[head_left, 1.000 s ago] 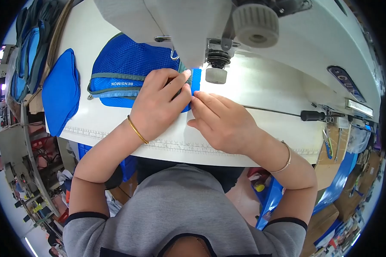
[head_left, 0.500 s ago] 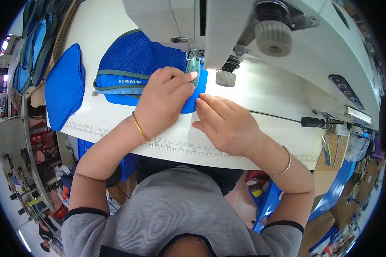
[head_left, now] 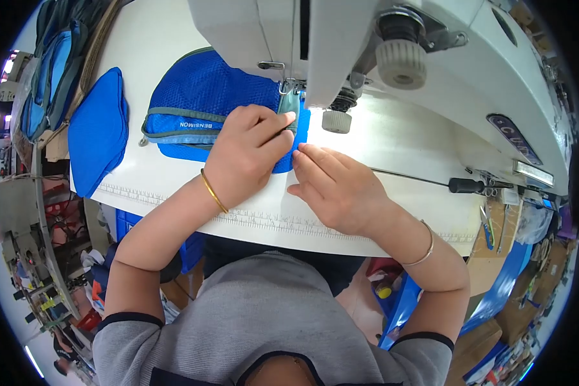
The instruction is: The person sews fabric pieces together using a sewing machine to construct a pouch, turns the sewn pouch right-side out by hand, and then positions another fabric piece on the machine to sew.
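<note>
A blue mesh pouch [head_left: 193, 87] with grey-green trim and the word BENSIMON lies on the white table, its right edge beneath the presser foot [head_left: 294, 85] of a sewing machine [head_left: 244, 32]. My left hand [head_left: 251, 145] is on the pouch's right part, fingers bent and closed on the cloth by the grey-green strip; its palm hides part of the pouch. Against the blue right edge, just in front of the foot, rest the fingertips of my right hand [head_left: 341, 186]. Its fingers are stretched out and the thumb lies apart from them.
Blue fabric panels [head_left: 98, 132] lie at the left, near hanging bags [head_left: 51, 71]. A printed ruler strip [head_left: 289, 223] follows the table's front edge. To the right are a screwdriver [head_left: 464, 185], small scissors [head_left: 489, 191] and a blue-handled cutter [head_left: 487, 231].
The blue edge near the foot has shifted slightly, and my right fingertips are a little lower along it. My left hand stays on the pouch. The whole view has tilted slightly.
</note>
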`<state>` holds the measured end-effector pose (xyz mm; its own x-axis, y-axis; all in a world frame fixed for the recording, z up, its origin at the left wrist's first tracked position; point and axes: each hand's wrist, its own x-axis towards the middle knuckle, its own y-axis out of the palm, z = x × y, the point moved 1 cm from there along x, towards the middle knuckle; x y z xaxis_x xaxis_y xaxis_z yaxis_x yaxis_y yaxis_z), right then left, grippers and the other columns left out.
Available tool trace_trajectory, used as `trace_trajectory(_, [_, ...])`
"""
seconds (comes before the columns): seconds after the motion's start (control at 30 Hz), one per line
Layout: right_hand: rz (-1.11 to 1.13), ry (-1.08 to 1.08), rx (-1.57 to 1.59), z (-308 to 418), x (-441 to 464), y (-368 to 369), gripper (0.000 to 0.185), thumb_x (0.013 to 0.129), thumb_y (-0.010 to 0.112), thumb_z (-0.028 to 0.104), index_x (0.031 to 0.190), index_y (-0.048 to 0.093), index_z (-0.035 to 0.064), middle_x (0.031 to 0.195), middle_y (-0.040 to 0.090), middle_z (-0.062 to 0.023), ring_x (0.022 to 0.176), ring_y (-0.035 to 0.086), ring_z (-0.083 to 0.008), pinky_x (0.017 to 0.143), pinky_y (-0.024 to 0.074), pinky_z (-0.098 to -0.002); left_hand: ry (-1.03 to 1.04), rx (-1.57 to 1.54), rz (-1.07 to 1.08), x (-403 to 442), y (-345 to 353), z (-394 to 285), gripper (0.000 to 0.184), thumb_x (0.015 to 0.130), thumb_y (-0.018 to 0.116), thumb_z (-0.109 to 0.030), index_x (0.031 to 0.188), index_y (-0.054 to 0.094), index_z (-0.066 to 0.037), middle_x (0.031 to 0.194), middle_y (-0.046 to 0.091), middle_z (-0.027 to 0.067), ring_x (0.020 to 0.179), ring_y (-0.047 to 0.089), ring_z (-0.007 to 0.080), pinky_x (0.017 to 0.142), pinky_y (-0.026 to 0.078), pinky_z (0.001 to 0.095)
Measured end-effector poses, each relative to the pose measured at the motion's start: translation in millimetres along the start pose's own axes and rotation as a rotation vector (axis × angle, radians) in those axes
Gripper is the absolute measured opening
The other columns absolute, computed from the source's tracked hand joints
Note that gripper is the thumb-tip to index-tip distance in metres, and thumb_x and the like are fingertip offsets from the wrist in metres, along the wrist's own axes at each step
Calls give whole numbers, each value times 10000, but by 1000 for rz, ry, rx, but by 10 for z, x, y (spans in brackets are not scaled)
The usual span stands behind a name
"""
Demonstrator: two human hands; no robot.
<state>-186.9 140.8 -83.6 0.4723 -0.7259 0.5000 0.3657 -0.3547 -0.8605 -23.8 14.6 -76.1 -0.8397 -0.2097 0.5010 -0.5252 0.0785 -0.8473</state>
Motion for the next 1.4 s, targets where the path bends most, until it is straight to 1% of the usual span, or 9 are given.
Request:
trace_trajectory(0.17, [23, 54, 47, 1, 3, -1, 321, 873, 709, 205, 949, 698, -107, 1121, 673, -248, 1111, 636, -376, 972, 535, -435, 48, 67, 5, 11, 0, -38, 249, 712, 700, -81, 945, 634, -19, 1202, 662, 152, 991, 608, 284, 836, 503, 409])
trace_trajectory(0.23, [3, 152, 23, -26, 23, -10, 427, 774, 795, 230, 1070, 703, -63, 1158, 682, -165, 1105, 665, -316, 887, 574, -385, 57, 72, 8, 5, -3, -41, 251, 720, 696, -101, 942, 617, -15, 1213, 645, 174, 1007, 602, 290, 844, 501, 418])
trace_trajectory(0.37, [130, 283, 16, -47, 49, -24, 573, 762, 804, 341, 1147, 699, -70, 1264, 652, -155, 1202, 622, -308, 951, 545, -411, 54, 86, -14, -6, 28, -30, 238, 731, 694, -108, 938, 616, -19, 1210, 643, 173, 1021, 597, 290, 859, 497, 423])
trace_trajectory(0.9, [133, 268, -2, -80, 80, -40, 477, 778, 797, 351, 1014, 709, -54, 1266, 646, -147, 1215, 620, -307, 938, 552, -425, 78, 113, 33, 22, 12, 0, 149, 788, 676, -131, 916, 640, -64, 1201, 648, 163, 1076, 573, 282, 927, 484, 423])
trace_trajectory(0.97, [55, 140, 9, -59, 13, 5, 478, 820, 763, 295, 1056, 684, -113, 1181, 646, -219, 1078, 628, -325, 910, 546, -423, 81, 107, 39, 21, 16, 11, 147, 788, 678, -122, 914, 635, -61, 1194, 649, 160, 1081, 575, 282, 927, 487, 427])
trace_trajectory(1.0, [14, 123, 11, -32, 15, 1, 389, 842, 746, 257, 982, 694, -102, 1135, 664, -249, 1095, 638, -354, 934, 548, -442, 61, 92, 22, 13, 24, 11, 160, 782, 682, -107, 924, 634, -51, 1175, 648, 154, 1082, 580, 283, 925, 492, 428])
trace_trajectory(1.2, [-9, 76, -1, -7, -24, -17, 312, 860, 726, 227, 906, 690, -79, 1087, 685, -267, 1091, 654, -381, 955, 548, -454, 69, 73, 10, -1, -11, -6, 238, 760, 697, -77, 976, 637, 4, 1104, 636, 137, 1059, 602, 294, 908, 502, 422])
trace_trajectory(1.37, [-21, 65, -8, -12, -33, -15, 306, 848, 732, 220, 904, 689, -78, 1084, 681, -268, 1074, 659, -379, 947, 552, -451, 95, 79, -25, -15, 29, -7, 265, 724, 694, -75, 965, 636, 19, 1099, 636, 145, 1040, 606, 296, 870, 513, 424])
trace_trajectory(1.4, [-28, 74, -40, -13, -39, -9, 356, 810, 766, 231, 962, 696, -82, 1108, 684, -222, 1065, 671, -346, 903, 568, -420, 96, 80, -26, -14, 29, -12, 265, 724, 694, -75, 965, 636, 19, 1099, 636, 145, 1040, 606, 296, 870, 513, 424])
